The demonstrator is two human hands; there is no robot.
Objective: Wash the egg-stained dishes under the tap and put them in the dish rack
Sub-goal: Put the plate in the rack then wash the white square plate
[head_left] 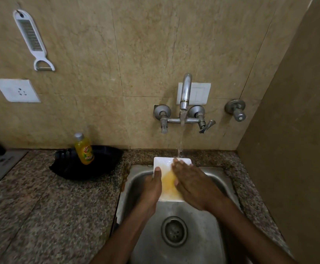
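Observation:
A white square plate (164,163) smeared with yellow egg is held over the steel sink (208,221), tilted with its far edge under the stream. Water runs from the wall tap (185,92) onto that far edge. My left hand (152,184) grips the plate's left side, thumb on top. My right hand (191,184) lies flat on the plate's right half, fingers spread over the stain. The plate's near right corner is hidden under my right hand.
A black dish rack (102,161) sits on the granite counter (46,206) left of the sink, with a yellow dish-soap bottle (83,149) standing in it. A white peeler-grater (32,39) and a socket (17,90) are on the wall. A side wall closes the right.

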